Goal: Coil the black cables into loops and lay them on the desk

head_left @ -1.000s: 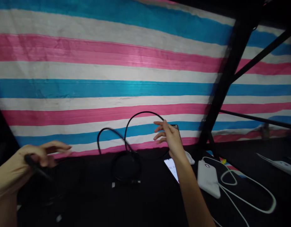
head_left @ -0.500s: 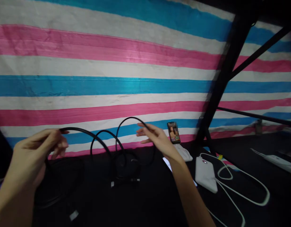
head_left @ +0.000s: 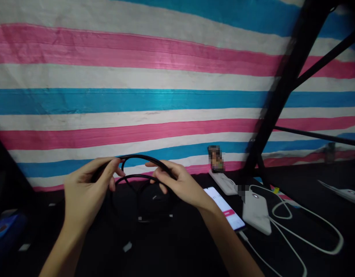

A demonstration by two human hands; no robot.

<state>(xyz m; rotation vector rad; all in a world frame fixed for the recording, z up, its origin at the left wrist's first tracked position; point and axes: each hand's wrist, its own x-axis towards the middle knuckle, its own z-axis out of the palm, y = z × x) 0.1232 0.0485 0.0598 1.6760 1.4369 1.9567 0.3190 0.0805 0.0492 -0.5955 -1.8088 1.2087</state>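
A black cable (head_left: 141, 157) arches in loops between my two hands, above a black surface. My left hand (head_left: 89, 184) pinches it with thumb and fingers at the left side of the loops. At their right side, my right hand (head_left: 177, 179) has closed its fingers round the cable. More coils hang below and blend into the dark surface. Under the hands lies a small dark piece with light ends (head_left: 156, 219); I cannot tell whether it belongs to the cable. A white scrap (head_left: 127, 246) lies nearer to me.
Right of my right hand lies a lit phone (head_left: 223, 207) with a white cord (head_left: 261, 252). Beside it are a white power bank (head_left: 255, 211) and a propped phone (head_left: 216, 159). A blue box (head_left: 6, 231) sits at left. Behind hangs a striped sheet (head_left: 166, 100); a black frame (head_left: 278, 104) slants at right.
My left hand has moved right with the cable, towards my right hand. My right hand, earlier loosely spread by a loop, has closed on the cable. The loops are gathered closer together.
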